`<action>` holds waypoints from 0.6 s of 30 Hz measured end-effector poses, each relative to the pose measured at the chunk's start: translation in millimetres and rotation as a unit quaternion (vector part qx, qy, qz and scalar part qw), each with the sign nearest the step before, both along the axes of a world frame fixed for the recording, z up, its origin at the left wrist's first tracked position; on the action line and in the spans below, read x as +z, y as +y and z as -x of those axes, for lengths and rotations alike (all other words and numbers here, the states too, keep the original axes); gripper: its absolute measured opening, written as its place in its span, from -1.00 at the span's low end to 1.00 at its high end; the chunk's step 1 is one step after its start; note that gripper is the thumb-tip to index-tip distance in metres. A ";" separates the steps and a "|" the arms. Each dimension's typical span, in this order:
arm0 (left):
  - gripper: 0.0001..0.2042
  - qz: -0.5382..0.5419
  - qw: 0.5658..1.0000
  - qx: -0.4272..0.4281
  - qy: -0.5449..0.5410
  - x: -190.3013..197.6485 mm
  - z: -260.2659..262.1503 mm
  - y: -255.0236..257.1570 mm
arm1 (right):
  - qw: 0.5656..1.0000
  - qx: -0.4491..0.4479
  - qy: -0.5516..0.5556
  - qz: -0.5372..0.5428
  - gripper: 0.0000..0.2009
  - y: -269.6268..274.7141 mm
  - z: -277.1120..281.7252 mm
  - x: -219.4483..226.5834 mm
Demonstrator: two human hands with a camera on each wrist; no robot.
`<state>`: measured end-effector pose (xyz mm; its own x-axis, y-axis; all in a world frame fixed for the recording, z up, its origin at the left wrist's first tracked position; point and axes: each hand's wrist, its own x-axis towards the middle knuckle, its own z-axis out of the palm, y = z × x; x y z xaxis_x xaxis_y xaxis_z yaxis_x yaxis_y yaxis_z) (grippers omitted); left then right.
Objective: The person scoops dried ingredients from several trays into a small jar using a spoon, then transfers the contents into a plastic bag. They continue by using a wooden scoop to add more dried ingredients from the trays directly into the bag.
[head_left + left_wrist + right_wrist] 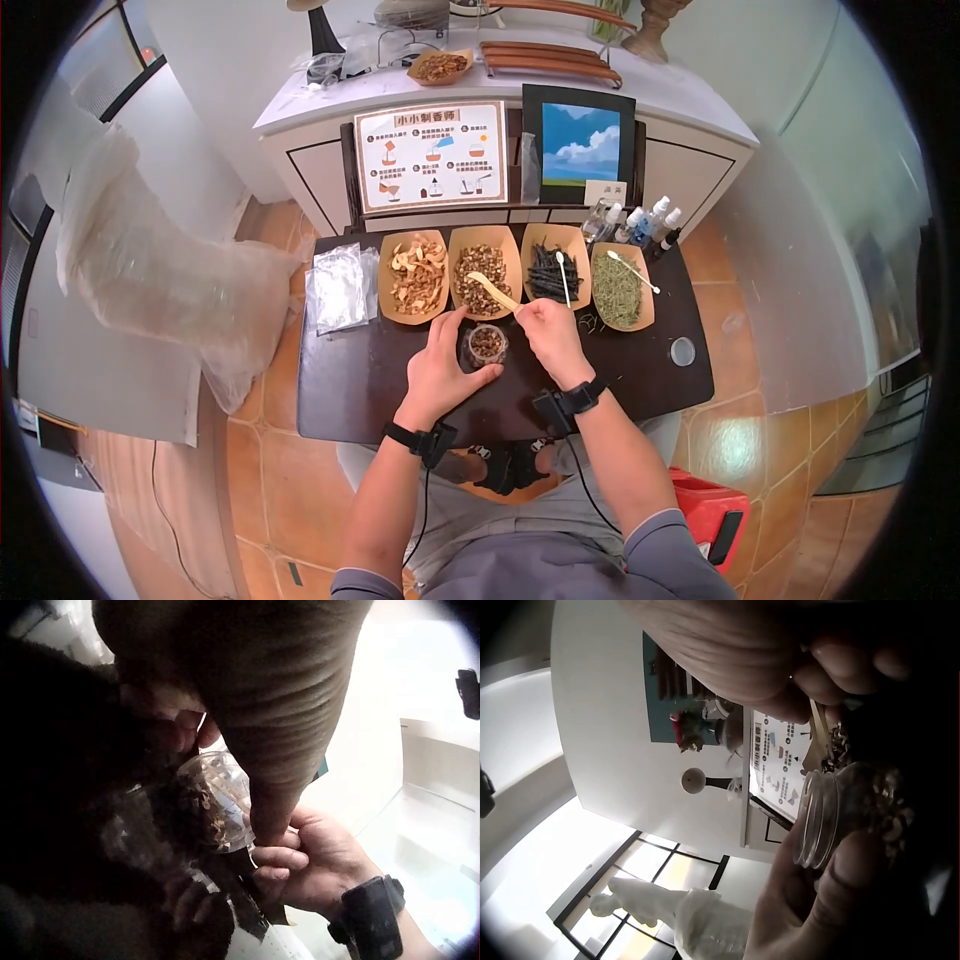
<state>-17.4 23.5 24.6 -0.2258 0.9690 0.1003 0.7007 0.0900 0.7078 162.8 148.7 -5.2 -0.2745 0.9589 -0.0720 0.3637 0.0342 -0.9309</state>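
My left hand [436,370] holds a small clear jar [487,345] on the dark table, thumb on its near side and fingers round its left. Chopped brown bits lie inside it, and its threaded open mouth [816,817] shows in the right wrist view. With my right hand [553,340] I grip a light wooden scoop [495,290] by its handle. The scoop's far end reaches over the bits in the second paper tray [512,262] from the left, beyond the jar. In the left wrist view the jar [217,799] is partly shadowed.
Beside that tray stand a tray of pale slices [386,285], one of dark sticks [575,238] and one of green herb [648,308]. White spoons [562,270] lie on the last two. Foil packets [340,290] lie left, spray bottles [640,225] and a lid [682,351] right. An instruction board [432,155] stands behind.
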 end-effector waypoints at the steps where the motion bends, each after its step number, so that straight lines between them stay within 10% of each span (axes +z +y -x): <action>1: 0.01 0.002 1.000 -0.001 -0.001 0.2 0.2 0.4 | 1.000 -0.004 0.020 0.010 -0.68 -1.1 -1.1 1.7; 18: 0.00 -0.019 1.000 -0.003 -0.010 -3.1 2.5 0.4 | 0.993 0.007 0.095 0.074 -0.77 -40.0 -43.8 51.2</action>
<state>-19.9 23.9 21.5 -0.2224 0.9658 0.1332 0.6862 0.0580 0.7250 206.5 108.7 46.0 -0.3096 0.9376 -0.1585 0.1822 -0.1051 -0.9776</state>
